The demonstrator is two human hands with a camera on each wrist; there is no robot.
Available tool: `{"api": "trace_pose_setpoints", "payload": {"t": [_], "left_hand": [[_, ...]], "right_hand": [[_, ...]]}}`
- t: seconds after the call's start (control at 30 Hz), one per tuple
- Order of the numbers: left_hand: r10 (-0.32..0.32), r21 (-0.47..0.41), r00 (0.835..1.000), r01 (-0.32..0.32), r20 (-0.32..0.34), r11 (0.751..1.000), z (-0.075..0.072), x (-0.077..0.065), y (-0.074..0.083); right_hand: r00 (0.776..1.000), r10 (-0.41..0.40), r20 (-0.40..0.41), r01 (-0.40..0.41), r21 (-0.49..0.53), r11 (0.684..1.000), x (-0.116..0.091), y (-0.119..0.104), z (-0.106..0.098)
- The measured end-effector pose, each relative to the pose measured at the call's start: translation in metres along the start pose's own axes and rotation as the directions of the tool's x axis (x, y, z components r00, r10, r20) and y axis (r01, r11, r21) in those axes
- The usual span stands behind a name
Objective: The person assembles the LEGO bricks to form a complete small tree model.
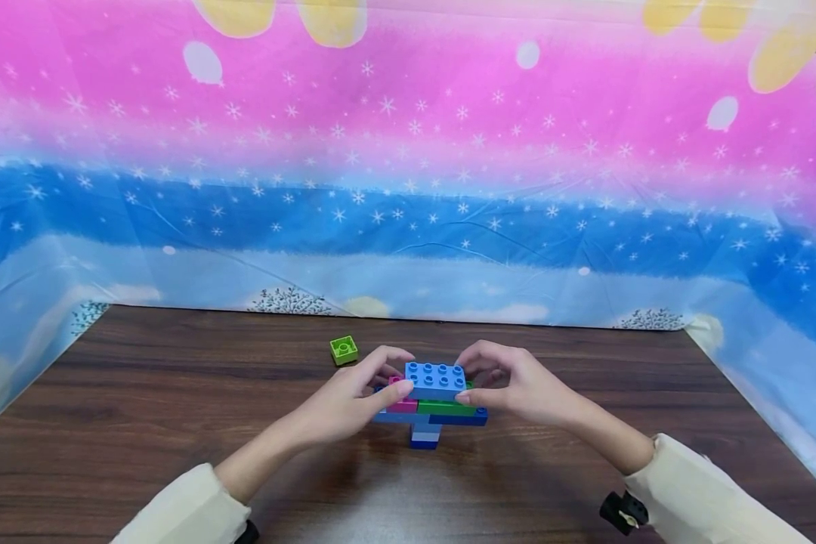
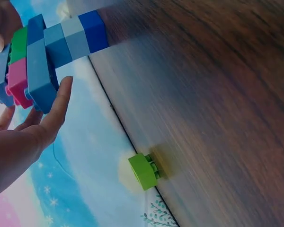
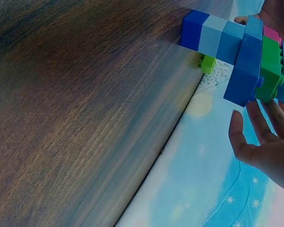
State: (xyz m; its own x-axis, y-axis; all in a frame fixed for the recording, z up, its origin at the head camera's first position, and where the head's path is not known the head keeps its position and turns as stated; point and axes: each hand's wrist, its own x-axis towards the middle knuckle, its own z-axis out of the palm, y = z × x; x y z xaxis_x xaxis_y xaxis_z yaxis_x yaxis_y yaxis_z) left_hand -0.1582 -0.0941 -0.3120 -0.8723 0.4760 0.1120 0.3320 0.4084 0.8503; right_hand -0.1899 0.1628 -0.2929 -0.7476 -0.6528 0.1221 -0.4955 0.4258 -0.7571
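Observation:
A light blue eight-stud brick (image 1: 435, 381) is at the top of a built stack. My left hand (image 1: 350, 398) pinches its left end, thumb at the front and fingers behind. At its right end my right hand (image 1: 520, 387) holds it the same way. Below it lie a pink brick (image 2: 19, 81) and a green brick (image 3: 270, 68) side by side. These sit across a lighter blue brick (image 2: 40, 75) and a darker blue one (image 3: 244, 71). A narrow column of blue bricks (image 1: 425, 432) supports them, dark blue at its foot. Whether the top brick is fully seated I cannot tell.
A loose lime green brick (image 1: 344, 350) lies on the wooden table (image 1: 197, 385), behind and left of the stack. A pink and blue patterned cloth (image 1: 408, 227) hangs along the table's back and sides. A black strap (image 1: 623, 512) is at the right sleeve.

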Motion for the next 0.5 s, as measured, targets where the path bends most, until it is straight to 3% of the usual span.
{"api": "trace_pose_setpoints", "payload": {"t": [0.5], "left_hand": [[0.008,0.016,1.0,-0.007,-0.022,1.0,0.0038,0.0011,0.0014]], "right_hand": [[0.996,0.005,0.085,-0.01,0.064,0.998,-0.0046,0.0073,-0.0029]]}}
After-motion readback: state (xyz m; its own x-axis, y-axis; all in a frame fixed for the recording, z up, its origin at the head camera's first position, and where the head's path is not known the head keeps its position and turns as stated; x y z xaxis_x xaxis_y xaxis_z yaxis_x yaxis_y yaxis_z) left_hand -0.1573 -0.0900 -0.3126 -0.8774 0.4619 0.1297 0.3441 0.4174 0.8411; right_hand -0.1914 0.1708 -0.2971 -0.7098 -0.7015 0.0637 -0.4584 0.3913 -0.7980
